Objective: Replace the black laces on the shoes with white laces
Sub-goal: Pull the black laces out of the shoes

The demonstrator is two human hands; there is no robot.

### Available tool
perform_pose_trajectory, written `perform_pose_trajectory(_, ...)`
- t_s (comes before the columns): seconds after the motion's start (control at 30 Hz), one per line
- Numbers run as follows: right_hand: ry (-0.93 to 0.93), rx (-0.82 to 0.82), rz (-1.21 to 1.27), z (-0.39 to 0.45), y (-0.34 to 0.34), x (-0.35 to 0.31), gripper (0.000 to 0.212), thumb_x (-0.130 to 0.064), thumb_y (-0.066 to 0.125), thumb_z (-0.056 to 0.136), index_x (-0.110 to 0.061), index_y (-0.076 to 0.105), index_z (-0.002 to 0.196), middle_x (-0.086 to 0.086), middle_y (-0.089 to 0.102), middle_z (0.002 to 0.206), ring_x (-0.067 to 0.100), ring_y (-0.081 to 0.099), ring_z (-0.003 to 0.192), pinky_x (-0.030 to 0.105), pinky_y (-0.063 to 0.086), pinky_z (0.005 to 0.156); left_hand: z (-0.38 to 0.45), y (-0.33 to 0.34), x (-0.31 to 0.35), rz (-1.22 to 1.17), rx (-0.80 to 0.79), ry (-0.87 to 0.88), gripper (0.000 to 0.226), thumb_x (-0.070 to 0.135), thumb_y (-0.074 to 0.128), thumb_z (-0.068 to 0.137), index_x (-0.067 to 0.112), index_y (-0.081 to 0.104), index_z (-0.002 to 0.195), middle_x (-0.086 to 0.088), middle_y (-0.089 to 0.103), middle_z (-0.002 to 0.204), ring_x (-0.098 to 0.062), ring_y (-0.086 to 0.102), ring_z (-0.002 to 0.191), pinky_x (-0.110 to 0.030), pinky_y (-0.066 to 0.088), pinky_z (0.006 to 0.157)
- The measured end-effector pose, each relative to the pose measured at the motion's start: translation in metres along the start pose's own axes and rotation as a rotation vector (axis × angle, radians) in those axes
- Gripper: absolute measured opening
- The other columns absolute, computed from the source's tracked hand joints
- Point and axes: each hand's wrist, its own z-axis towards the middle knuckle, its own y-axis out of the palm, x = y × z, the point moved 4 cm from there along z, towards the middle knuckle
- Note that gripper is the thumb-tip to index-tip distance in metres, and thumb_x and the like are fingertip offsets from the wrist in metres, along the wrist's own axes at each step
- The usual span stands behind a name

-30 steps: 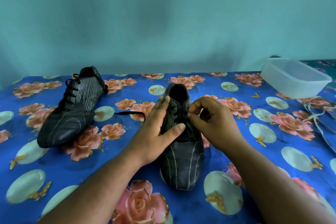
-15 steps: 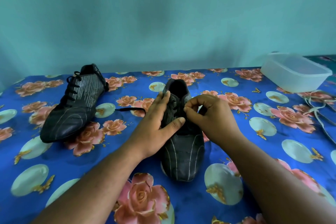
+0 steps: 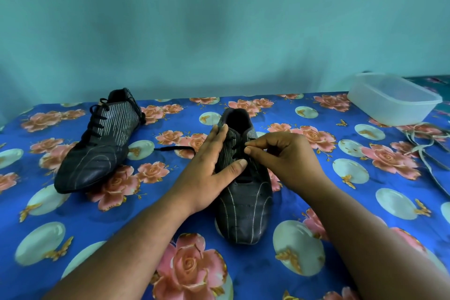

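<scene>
Near football boot (image 3: 243,190) at table centre, toe toward 6 o'clock. Left hand (image 3: 207,173), fingers straight, steadies its side; right hand (image 3: 285,161) pinches the black lace (image 3: 237,147). White laces (image 3: 423,148) lie at 3 o'clock. Risk: a hard pull may jam the lace in an eyelet or drag the boot.

I am wearing nothing on my left hand (image 3: 207,173) or right hand (image 3: 285,161), both forearms showing bare, with no sleeves, rings or watch.
</scene>
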Motion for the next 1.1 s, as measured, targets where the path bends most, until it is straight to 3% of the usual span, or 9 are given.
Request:
perform_pose_trajectory(0.13, 0.114, -0.08, 0.137, 0.0, 0.001, -0.001, 0.01, -0.014, 0.072, 0.092, -0.016, 0.072, 0.082, -0.008, 0.064, 0.068, 0.011, 0.055, 0.063, 0.023, 0.047, 0.06, 0.0, 0.0, 0.001, 0.014, 0.007, 0.005, 0.092, 0.062, 0.055, 0.08, 0.039, 0.015, 0.16, 0.026, 0.006, 0.161, 0.013, -0.002, 0.15, -0.013, 0.004, 0.12)
perform_pose_trajectory(0.23, 0.26, -0.144, 0.369, -0.001, 0.001, 0.0, 0.013, -0.026, 0.061, 0.088, -0.016, 0.062, 0.08, -0.001, 0.055, 0.073, 0.015, 0.049, 0.068, 0.024, 0.041, 0.06, 0.001, 0.0, 0.002, 0.028, 0.01, 0.013, 0.093, 0.063, 0.055, 0.08, 0.037, 0.016, 0.161, 0.027, 0.005, 0.16, 0.013, -0.001, 0.15, -0.015, 0.004, 0.122)
perform_pose_trajectory(0.33, 0.131, -0.061, 0.125, 0.0, 0.0, 0.002, 0.023, -0.041, 0.08, 0.085, -0.023, 0.066, 0.081, -0.007, 0.059, 0.073, 0.012, 0.051, 0.067, 0.023, 0.044, 0.062, 0.0, 0.0, 0.001, 0.019, 0.002, 0.008, 0.093, 0.063, 0.055, 0.081, 0.038, 0.015, 0.161, 0.029, 0.003, 0.159, 0.015, -0.003, 0.148, -0.016, 0.004, 0.121)
perform_pose_trajectory(0.4, 0.012, 0.008, -0.049, 0.001, -0.001, -0.002, 0.011, -0.035, 0.082, 0.082, -0.03, 0.073, 0.082, -0.01, 0.064, 0.076, 0.012, 0.055, 0.07, 0.025, 0.046, 0.066, 0.0, -0.001, 0.0, 0.007, -0.002, 0.002, 0.091, 0.062, 0.056, 0.082, 0.04, 0.014, 0.16, 0.031, 0.003, 0.157, 0.017, -0.004, 0.147, -0.016, 0.004, 0.121)
perform_pose_trajectory(0.53, 0.087, -0.027, 0.28, 0.001, -0.005, -0.004, 0.008, -0.02, 0.076, 0.089, -0.02, 0.074, 0.081, -0.005, 0.069, 0.087, 0.017, 0.062, 0.084, 0.028, 0.048, 0.077, 0.0, -0.001, 0.0, 0.036, 0.002, 0.002, 0.089, 0.061, 0.057, 0.084, 0.04, 0.015, 0.16, 0.029, 0.005, 0.159, 0.014, -0.003, 0.149, -0.016, 0.004, 0.121)
perform_pose_trajectory(0.63, 0.179, -0.085, 0.561, -0.001, 0.0, -0.011, 0.011, -0.021, 0.071, 0.091, -0.015, 0.07, 0.082, 0.004, 0.067, 0.086, 0.015, 0.06, 0.08, 0.025, 0.048, 0.073, 0.002, -0.001, -0.002, 0.047, 0.008, 0.01, 0.088, 0.063, 0.056, 0.086, 0.039, 0.016, 0.16, 0.024, 0.007, 0.164, 0.011, -0.002, 0.151, -0.02, 0.004, 0.123)
perform_pose_trajectory(0.8, 0.158, -0.012, 0.127, -0.001, -0.001, -0.009, 0.015, -0.024, 0.082, 0.083, -0.013, 0.074, 0.078, 0.002, 0.067, 0.064, 0.005, 0.051, 0.055, 0.014, 0.041, 0.054, 0.001, -0.001, 0.0, 0.037, -0.002, 0.008, 0.092, 0.065, 0.054, 0.083, 0.04, 0.013, 0.16, 0.026, 0.006, 0.162, 0.012, -0.003, 0.15, -0.019, 0.005, 0.122)
perform_pose_trajectory(1.0, 0.246, -0.02, 0.228, 0.0, -0.007, -0.006, 0.013, -0.021, 0.076, 0.088, -0.01, 0.075, 0.082, 0.0, 0.069, 0.07, 0.003, 0.056, 0.061, 0.013, 0.045, 0.062, 0.001, 0.0, -0.001, 0.038, -0.011, -0.002, 0.086, 0.057, 0.06, 0.09, 0.041, 0.013, 0.161, 0.03, 0.004, 0.159, 0.013, -0.003, 0.149, -0.018, 0.004, 0.122)
perform_pose_trajectory(1.1, 0.255, -0.008, 0.503, 0.002, -0.01, -0.005, 0.017, -0.029, 0.064, 0.09, -0.014, 0.067, 0.083, -0.004, 0.064, 0.074, 0.008, 0.056, 0.07, 0.024, 0.048, 0.071, 0.001, -0.001, 0.0, 0.037, -0.015, -0.006, 0.088, 0.06, 0.057, 0.087, 0.04, 0.013, 0.16, 0.031, 0.003, 0.158, 0.014, -0.004, 0.149, -0.018, 0.003, 0.122)
